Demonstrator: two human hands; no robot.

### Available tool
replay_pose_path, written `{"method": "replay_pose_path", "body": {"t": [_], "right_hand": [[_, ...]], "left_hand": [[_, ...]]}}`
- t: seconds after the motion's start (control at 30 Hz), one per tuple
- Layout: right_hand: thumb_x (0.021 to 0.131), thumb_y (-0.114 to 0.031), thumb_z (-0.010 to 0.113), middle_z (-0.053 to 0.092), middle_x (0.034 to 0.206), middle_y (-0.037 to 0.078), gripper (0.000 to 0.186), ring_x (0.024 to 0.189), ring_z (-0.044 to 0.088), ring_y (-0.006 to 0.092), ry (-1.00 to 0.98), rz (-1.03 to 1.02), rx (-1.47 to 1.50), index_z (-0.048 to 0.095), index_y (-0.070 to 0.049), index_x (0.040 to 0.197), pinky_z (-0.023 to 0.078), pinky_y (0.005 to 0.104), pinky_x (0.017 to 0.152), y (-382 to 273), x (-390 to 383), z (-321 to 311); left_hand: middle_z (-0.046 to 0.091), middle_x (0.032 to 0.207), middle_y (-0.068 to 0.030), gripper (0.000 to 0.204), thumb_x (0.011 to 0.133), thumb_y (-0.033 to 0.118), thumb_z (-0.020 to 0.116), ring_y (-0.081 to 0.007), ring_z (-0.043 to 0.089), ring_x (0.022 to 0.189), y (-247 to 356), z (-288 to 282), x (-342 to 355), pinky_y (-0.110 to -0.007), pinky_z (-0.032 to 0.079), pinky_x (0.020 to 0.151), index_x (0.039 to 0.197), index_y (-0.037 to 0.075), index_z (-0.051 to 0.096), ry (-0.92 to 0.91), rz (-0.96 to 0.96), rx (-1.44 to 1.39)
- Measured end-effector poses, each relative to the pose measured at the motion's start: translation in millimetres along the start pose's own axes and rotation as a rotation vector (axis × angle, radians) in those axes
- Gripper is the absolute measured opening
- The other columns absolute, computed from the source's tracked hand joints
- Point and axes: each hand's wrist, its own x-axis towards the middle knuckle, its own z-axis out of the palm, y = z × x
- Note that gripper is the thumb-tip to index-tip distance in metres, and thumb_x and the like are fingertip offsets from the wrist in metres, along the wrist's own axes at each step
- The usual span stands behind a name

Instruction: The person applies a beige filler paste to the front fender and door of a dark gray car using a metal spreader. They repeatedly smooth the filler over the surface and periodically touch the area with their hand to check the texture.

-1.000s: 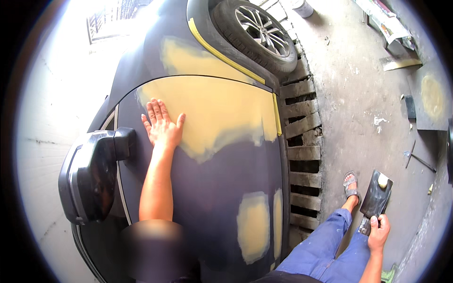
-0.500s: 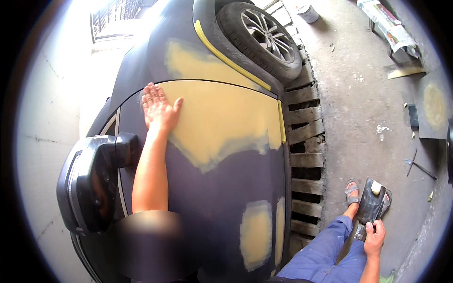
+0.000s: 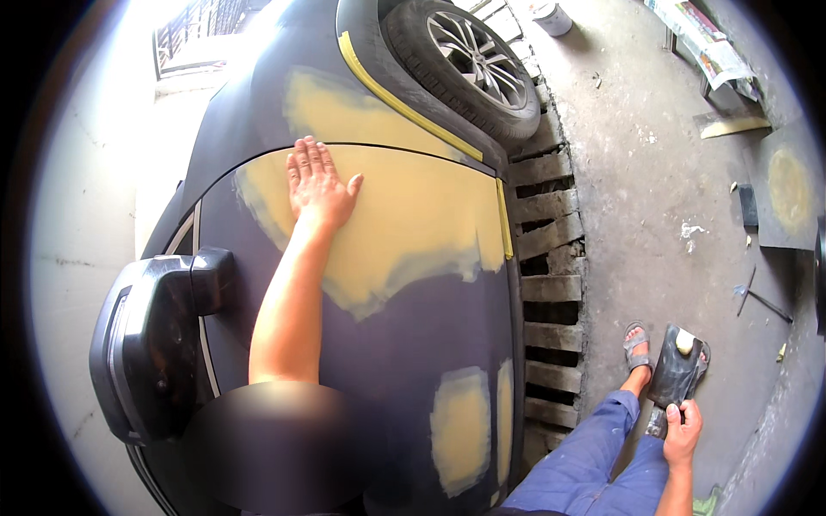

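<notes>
My left hand [image 3: 323, 196] lies flat with fingers outstretched on a broad patch of smooth yellow filler [image 3: 413, 206]. The filler covers the upper front part of a dark grey car door [image 3: 387, 335]; its edges fade greyish and uneven. The fingertips reach close to the curved seam between door and fender. Lower right, my right hand [image 3: 682, 437] pinches the near edge of a dark flat putty board [image 3: 674, 374]. A pale yellow lump [image 3: 685, 342] sits near the board's far end.
A black side mirror [image 3: 146, 344] juts out left of my arm. Yellow masking tape [image 3: 404, 107] edges the wheel arch beside the wheel [image 3: 469, 69]. A slatted floor channel [image 3: 551, 288] runs along the car. A white bucket [image 3: 552, 19] and a dark block [image 3: 748, 207] rest on the floor.
My left hand has slid right across the filler, away from its left edge. The view has shifted slightly. My right hand still holds the putty board in about the same place.
</notes>
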Motion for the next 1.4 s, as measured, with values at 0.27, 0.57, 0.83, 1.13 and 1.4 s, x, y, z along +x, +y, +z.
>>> {"method": "replay_pose_path", "body": {"t": [0.27, 0.57, 0.83, 1.13, 1.4], "right_hand": [[0.094, -0.022, 0.061, 0.035, 0.07, 0.005, 0.034, 0.067, 0.033, 0.0161, -0.015, -0.021, -0.066, 0.039, -0.003, 0.076, 0.032, 0.0315, 0.06, 10, -1, -3], [0.093, -0.021, 0.061, 0.036, 0.071, 0.006, 0.034, 0.067, 0.035, 0.0167, 0.012, -0.019, -0.052, 0.039, -0.003, 0.075, 0.034, 0.0318, 0.061, 14, 2, 3], [0.094, -0.023, 0.062, 0.036, 0.072, 0.005, 0.036, 0.067, 0.035, 0.0162, -0.035, -0.012, -0.053, 0.039, -0.002, 0.075, 0.034, 0.0308, 0.062, 4, 10, 6], [0.094, -0.022, 0.061, 0.034, 0.07, 0.005, 0.036, 0.067, 0.033, 0.0154, 0.011, 0.053, -0.065, 0.038, -0.003, 0.074, 0.031, 0.0312, 0.059, 16, 6, 0], [0.093, -0.023, 0.062, 0.034, 0.07, 0.005, 0.037, 0.066, 0.033, 0.0156, 0.0, 0.072, -0.067, 0.038, -0.003, 0.074, 0.031, 0.0313, 0.059, 6, 10, 3]], "left_hand": [[0.005, 0.162, -0.0128, 0.082, 0.097, 0.058, 0.033, -0.0278, -0.003, 0.15, 52, 2, -1, -0.044, -0.003, 0.121, 0.154, 0.002, 0.012, -0.061, 0.18, 0.048], [0.006, 0.163, -0.0086, 0.083, 0.097, 0.059, 0.033, -0.0203, -0.002, 0.15, -12, -10, -13, -0.044, -0.002, 0.121, 0.154, 0.004, 0.012, 0.02, 0.0, -0.042], [0.004, 0.162, -0.0143, 0.089, 0.095, 0.063, 0.032, -0.0261, -0.005, 0.15, 10, -18, -13, -0.044, -0.003, 0.12, 0.153, -0.001, 0.011, -0.048, 0.038, 0.035], [0.005, 0.162, -0.0136, 0.088, 0.095, 0.062, 0.031, -0.0257, -0.003, 0.15, 73, 1, 0, -0.044, -0.003, 0.12, 0.153, 0.0, 0.011, -0.081, 0.196, 0.078], [0.004, 0.162, -0.0128, 0.088, 0.095, 0.063, 0.031, -0.0251, -0.004, 0.15, 105, 10, 4, -0.044, -0.004, 0.12, 0.153, 0.0, 0.01, -0.126, 0.28, 0.113]]}}
